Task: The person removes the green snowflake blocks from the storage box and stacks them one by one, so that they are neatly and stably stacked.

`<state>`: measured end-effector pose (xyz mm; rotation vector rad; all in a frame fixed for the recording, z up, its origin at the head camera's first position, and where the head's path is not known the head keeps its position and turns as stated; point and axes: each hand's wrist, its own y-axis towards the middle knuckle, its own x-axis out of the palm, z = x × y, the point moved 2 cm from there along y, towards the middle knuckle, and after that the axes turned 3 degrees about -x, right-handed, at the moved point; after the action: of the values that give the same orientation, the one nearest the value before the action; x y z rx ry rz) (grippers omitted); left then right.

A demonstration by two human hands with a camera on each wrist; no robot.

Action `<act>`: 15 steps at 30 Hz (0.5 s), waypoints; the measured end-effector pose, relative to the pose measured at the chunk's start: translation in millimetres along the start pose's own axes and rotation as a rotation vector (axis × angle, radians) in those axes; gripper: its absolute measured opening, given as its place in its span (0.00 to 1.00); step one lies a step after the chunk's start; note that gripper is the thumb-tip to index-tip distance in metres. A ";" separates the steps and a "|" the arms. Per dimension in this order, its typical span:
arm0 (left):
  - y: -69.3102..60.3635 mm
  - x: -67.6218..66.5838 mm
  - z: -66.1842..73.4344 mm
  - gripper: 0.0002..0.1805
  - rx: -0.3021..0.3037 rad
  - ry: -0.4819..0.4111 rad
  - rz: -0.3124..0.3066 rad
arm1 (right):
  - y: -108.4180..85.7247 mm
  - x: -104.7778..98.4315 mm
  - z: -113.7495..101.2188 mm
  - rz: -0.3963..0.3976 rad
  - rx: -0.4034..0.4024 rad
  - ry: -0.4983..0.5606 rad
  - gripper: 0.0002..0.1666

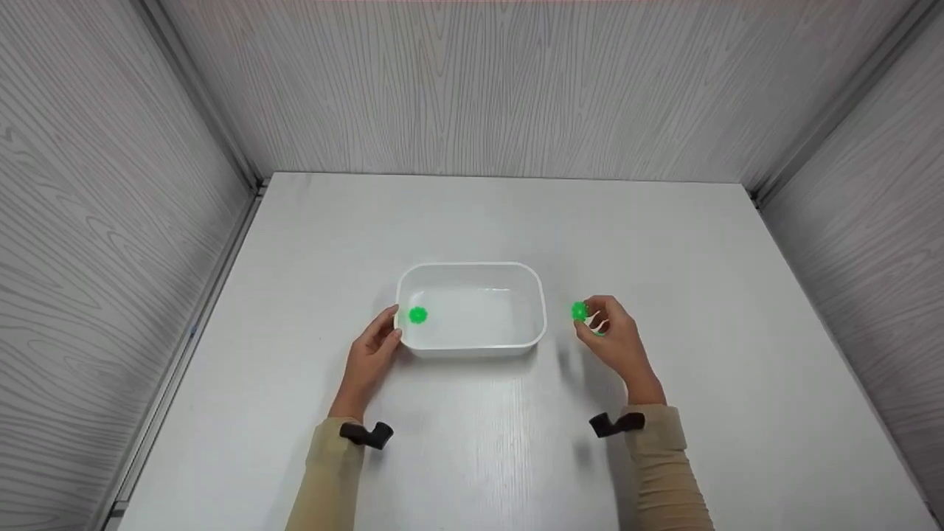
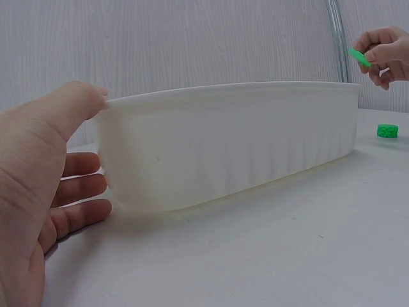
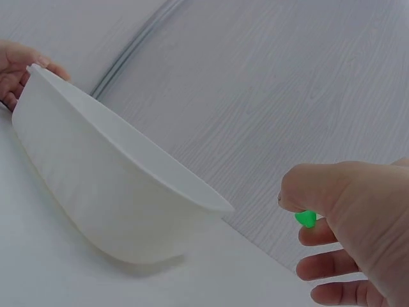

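In the head view a white rectangular plastic tub [image 1: 472, 346] with rounded corners stands on the table. My left hand [image 1: 371, 361] grips its left end, a digit over the rim and other fingers by the outer wall. Inside, near that end, lies a small green scalloped disc [image 1: 418, 316]. To the right of the tub, my right hand [image 1: 616, 339] pinches another green scalloped disc [image 1: 580, 311] between thumb and index finger, above the table. A third green piece [image 2: 387, 131] rests on the table below the right hand, mostly hidden by that hand from above.
The white table [image 1: 472, 457] is bounded by pale wood-grain panels [image 1: 472, 88] at the back and both sides. Dark wrist bands [image 1: 366, 435] sit on both beige sleeves [image 1: 664, 464].
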<state>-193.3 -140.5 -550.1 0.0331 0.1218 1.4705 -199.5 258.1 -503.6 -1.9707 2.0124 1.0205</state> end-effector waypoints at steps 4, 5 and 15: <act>2.6 -0.9 -11.1 0.29 -0.001 -0.020 0.008 | -8.4 -6.2 9.0 -0.009 0.043 0.005 0.18; 2.4 -0.7 -10.9 0.28 -0.002 -0.020 0.009 | -10.4 -7.6 11.6 -0.014 0.052 0.004 0.18; -1.7 1.0 0.7 0.27 -0.017 0.011 0.006 | -23.5 -19.4 30.3 -0.015 0.145 -0.044 0.20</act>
<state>-191.4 -139.7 -549.6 0.0119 0.1178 1.4776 -185.8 293.0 -524.5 -1.8698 1.9856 0.8797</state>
